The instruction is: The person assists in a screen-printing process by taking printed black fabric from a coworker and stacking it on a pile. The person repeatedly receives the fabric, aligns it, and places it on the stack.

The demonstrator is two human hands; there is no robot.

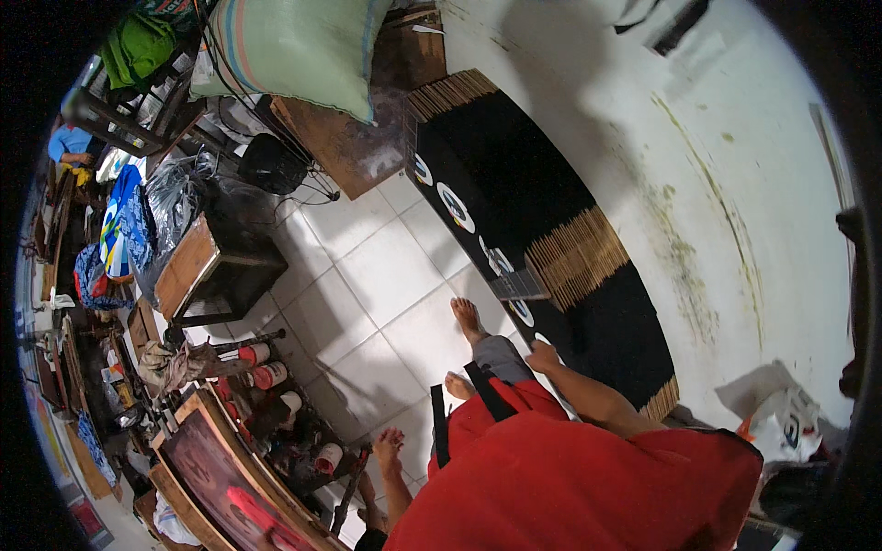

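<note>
My right hand (542, 356), its fingers curled, is at the near edge of a long row of black cloth panels (588, 340). It is beside a round white print on that edge; what the fingers hold, if anything, is hidden. Several white round prints (454, 208) run along the same edge. Down on the other side, my left hand (389, 445) hangs in the air with its fingers apart and nothing in it. It is nearest to paint-stained tubs (328, 458). A red garment (588, 487) with black straps covers my body.
Stacked wooden slats (579, 257) show between the black panels, with a small grey rectangular piece (519, 285) beside them. To the left are a wood-framed screen (230, 477), a wooden box-like stand (220, 271) and clutter. A stuffed green sack (289, 55) lies on a brown board (340, 138).
</note>
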